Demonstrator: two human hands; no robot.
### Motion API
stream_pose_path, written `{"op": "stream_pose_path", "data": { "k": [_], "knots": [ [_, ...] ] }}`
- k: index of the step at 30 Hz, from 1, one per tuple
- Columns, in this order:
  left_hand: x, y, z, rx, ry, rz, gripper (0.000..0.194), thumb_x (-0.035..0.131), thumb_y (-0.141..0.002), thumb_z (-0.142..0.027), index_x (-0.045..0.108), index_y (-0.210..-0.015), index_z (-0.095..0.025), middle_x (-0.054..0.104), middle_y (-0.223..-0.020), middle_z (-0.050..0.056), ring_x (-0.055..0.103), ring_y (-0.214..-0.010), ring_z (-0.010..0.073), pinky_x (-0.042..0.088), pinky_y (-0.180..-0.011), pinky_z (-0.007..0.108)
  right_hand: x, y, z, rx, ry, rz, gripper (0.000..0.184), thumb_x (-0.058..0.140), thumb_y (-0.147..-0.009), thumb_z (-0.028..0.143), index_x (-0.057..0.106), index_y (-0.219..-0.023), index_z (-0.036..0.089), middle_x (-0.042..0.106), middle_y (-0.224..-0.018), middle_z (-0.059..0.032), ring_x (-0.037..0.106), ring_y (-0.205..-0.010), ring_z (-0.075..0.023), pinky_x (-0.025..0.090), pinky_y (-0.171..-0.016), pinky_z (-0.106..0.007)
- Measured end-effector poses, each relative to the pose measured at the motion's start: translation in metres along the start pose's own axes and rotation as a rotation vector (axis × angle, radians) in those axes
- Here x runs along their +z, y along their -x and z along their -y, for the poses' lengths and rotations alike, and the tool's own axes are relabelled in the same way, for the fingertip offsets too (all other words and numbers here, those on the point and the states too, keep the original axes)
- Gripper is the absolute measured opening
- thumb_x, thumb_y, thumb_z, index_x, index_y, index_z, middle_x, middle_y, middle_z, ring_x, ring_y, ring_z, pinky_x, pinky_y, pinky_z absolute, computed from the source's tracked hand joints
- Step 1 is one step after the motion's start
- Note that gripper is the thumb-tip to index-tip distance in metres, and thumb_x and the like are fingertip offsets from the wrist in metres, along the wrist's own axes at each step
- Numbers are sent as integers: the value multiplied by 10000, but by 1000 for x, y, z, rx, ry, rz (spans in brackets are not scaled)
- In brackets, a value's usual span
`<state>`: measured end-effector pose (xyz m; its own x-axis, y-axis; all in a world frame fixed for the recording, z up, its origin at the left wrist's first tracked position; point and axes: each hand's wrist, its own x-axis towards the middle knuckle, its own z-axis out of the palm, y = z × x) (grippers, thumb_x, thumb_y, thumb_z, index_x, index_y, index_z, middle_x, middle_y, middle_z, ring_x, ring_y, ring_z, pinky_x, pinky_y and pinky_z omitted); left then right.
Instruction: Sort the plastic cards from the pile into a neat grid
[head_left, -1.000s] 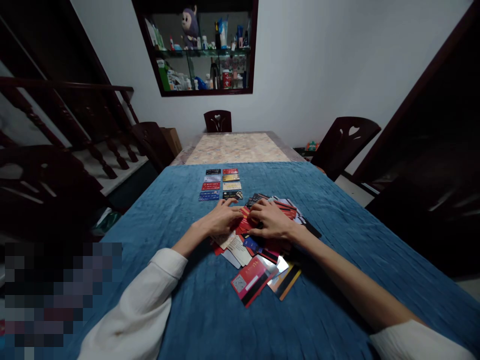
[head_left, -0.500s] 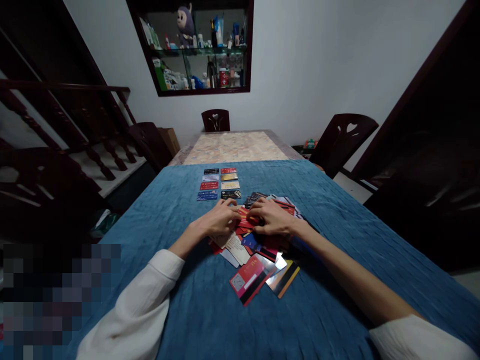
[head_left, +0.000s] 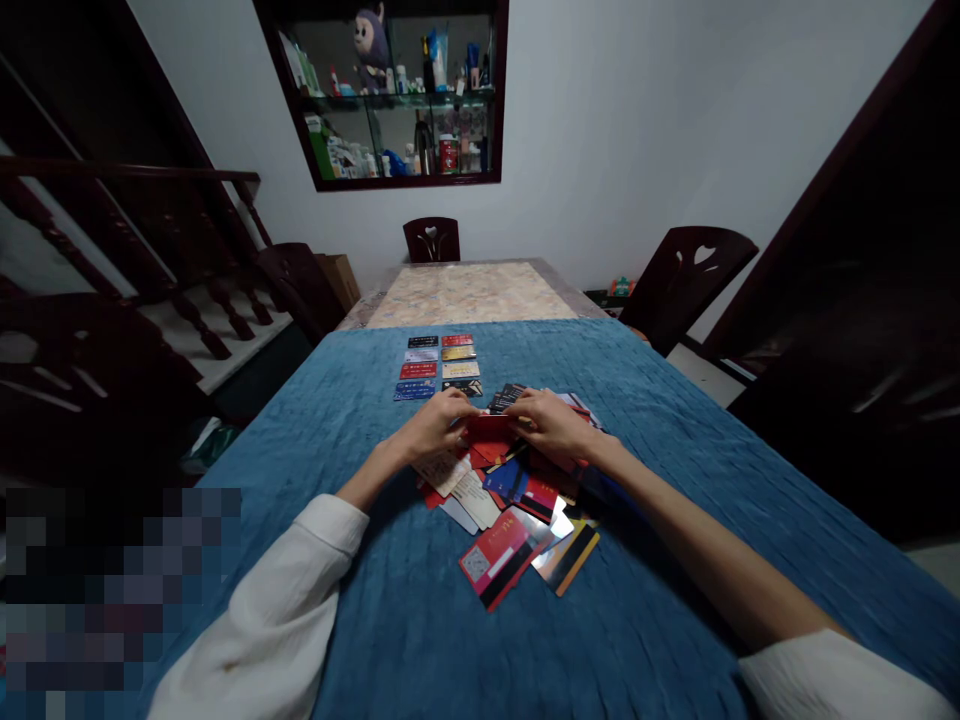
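Observation:
A loose heap of plastic cards [head_left: 517,500] lies on the blue cloth [head_left: 420,620] in front of me. My left hand [head_left: 433,425] and my right hand [head_left: 551,422] both pinch a red card [head_left: 491,430], held flat just above the heap, one hand at each end. Beyond the hands, several cards [head_left: 441,366] lie face up in two neat columns.
The cloth covers the near part of a long table; its bare patterned top [head_left: 469,293] shows at the far end. Dark wooden chairs [head_left: 686,275] stand at the right, left and far end. A stair railing [head_left: 127,250] runs along the left. A wall niche [head_left: 394,95] holds bottles and a toy.
Both hands have come up off the heap and moved slightly away from me, lifting one red card between them. A second ago they lay pressed on the cards.

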<state>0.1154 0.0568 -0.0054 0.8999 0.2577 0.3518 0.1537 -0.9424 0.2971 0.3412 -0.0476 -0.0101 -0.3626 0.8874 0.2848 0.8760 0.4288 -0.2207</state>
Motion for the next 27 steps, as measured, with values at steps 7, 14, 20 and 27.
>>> {"op": "stream_pose_path", "data": {
  "k": [7,14,20,27],
  "knots": [
    [4,1,4,-47,-6,-39,329,565,-786,-15,747,-1014,-168,692,-909,54,592,-910,182,482,-829,283,4,0,0,85,33,-7,266,555,-806,75,727,-974,191,722,-949,-85,616,-885,-207,401,-761,-297],
    [4,0,2,-49,-20,-27,253,571,-811,-34,747,-937,-165,692,-859,46,595,-875,177,476,-830,294,7,0,-1,101,3,0,311,548,-774,58,717,-1007,175,729,-981,-94,619,-904,-211,401,-767,-291],
    [3,-1,0,-53,-12,-23,227,581,-811,-47,748,-912,-162,692,-843,47,599,-859,175,479,-824,301,8,1,-3,111,2,-22,267,586,-790,115,730,-999,197,730,-956,-83,620,-888,-214,400,-756,-299],
    [3,1,1,-70,22,-33,247,590,-815,-75,754,-973,-169,699,-892,63,604,-905,191,499,-829,317,6,1,-4,108,-28,-39,144,583,-813,141,718,-840,184,697,-844,-65,574,-797,-192,382,-708,-294]
  ]
}}
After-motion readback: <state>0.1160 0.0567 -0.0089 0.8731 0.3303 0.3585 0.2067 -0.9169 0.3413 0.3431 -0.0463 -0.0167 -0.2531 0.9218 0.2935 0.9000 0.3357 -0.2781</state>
